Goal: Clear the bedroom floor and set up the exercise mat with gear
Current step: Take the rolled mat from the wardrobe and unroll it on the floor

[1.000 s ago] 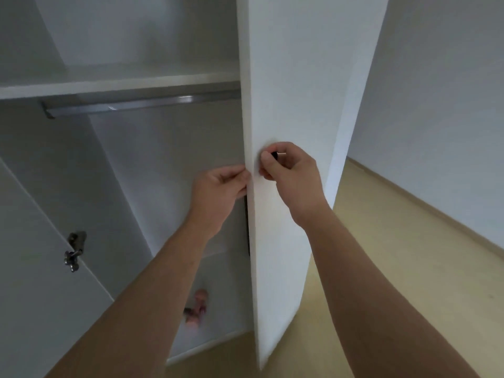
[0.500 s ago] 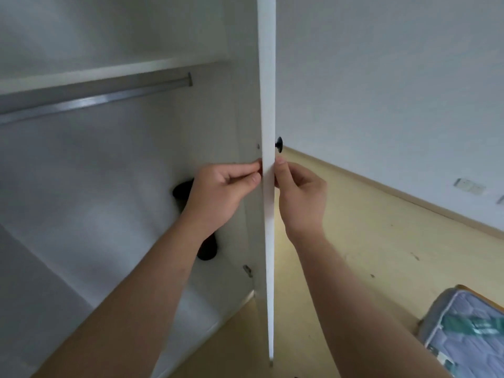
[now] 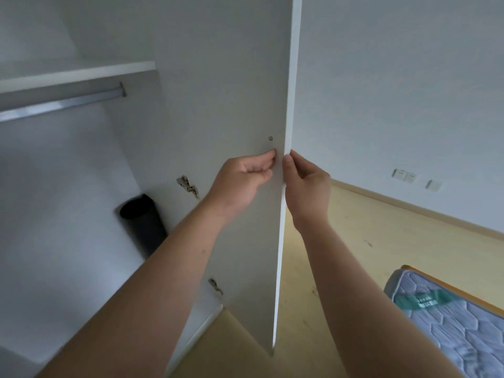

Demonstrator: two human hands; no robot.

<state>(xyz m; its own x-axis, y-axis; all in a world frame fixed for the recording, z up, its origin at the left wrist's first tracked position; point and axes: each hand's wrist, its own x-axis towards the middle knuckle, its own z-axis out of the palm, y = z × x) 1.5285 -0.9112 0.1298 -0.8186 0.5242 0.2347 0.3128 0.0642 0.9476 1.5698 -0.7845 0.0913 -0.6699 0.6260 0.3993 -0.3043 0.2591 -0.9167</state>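
- Hands first: our left hand (image 3: 245,178) and right hand (image 3: 306,186) are meeting at the free edge of the white wardrobe door (image 3: 226,105), just above the middle of the frame.
- We are pressing the left hand's fingertips against the door's inner face, just below a small screw head (image 3: 270,138); the fingers are curling in but not closing around anything.
- We are pinching the door's thin edge with the right hand, thumb on the edge face and the fingers going behind the panel, where we cannot see them.
- Two metal hinges (image 3: 188,184) are showing on the door's inner side, one left of our left hand and one lower down near the bottom of the door.
- In the left part of the frame a dark rolled exercise mat (image 3: 143,225) is standing slightly tilted inside the wardrobe, against its back corner.
- At upper left a white shelf (image 3: 79,73) is running above a metal hanging rail (image 3: 60,105).
- The pale wooden floor (image 3: 395,241) is filling the right side, with a mattress (image 3: 450,317) lying on a wooden frame at lower right.
- On the far wall at right, wall sockets (image 3: 404,175) are sitting just above the skirting.
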